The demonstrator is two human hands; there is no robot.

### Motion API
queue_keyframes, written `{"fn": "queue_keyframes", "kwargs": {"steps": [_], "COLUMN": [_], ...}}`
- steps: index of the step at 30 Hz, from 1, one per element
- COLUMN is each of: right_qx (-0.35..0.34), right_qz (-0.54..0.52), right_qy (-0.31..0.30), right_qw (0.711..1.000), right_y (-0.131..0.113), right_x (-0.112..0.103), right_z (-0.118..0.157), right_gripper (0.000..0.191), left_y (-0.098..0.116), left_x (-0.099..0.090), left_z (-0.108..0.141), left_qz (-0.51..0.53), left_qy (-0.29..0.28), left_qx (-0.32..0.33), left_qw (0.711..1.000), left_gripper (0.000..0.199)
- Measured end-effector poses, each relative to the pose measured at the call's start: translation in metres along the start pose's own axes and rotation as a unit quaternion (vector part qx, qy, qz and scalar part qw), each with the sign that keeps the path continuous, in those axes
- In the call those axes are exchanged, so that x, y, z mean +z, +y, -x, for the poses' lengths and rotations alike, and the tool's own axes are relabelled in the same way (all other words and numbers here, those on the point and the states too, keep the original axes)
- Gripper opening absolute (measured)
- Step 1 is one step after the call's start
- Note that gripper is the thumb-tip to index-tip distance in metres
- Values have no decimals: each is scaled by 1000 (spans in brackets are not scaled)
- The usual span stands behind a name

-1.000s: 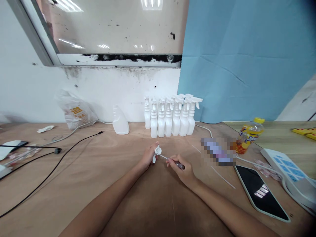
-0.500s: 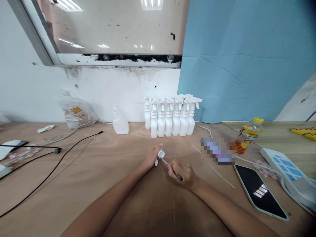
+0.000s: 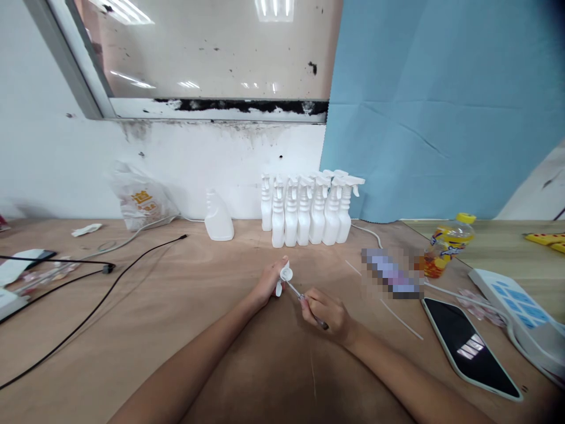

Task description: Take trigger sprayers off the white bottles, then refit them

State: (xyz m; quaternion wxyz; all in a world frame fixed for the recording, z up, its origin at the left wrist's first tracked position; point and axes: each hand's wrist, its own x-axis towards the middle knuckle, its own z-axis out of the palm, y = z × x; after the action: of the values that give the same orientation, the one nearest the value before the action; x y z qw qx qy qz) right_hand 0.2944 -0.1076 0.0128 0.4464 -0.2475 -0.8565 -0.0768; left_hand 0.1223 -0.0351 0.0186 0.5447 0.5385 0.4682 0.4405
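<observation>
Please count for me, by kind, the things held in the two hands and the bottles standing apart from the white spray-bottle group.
Spray head, in the left hand: 1
Screwdriver-like tool, in the right hand: 1
White bottle without a sprayer: 1
Drink bottle with yellow cap: 1
Total: 4

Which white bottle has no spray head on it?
The bottle standing alone, left of the group. Its neck ends bare, whereas the bottles in the group show spray heads with triggers.
</observation>
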Motion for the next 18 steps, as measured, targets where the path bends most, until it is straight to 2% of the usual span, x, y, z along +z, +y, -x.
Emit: {"fn": "queue_keyframes", "kwargs": {"steps": [6,12,18], "right_qx": [-33,21,73], "right_qz": [71,121,95], "right_qy": [-8,11,33], "right_qw": [997,992,992], "right_y": [8,18,25], "right_x": [3,-5,-12], "right_z": [-7,-11,-5], "right_gripper": [11,24,28], "left_y": [-3,-8,-11], "left_x": [-3,2,0], "left_z": [-3,-1,-1], "left_qz": [36,30,-45], "left_qy": [3,-14,48], "left_qx": [12,66,103], "left_qw": [999,997,993], "left_gripper": [57,55,50]}}
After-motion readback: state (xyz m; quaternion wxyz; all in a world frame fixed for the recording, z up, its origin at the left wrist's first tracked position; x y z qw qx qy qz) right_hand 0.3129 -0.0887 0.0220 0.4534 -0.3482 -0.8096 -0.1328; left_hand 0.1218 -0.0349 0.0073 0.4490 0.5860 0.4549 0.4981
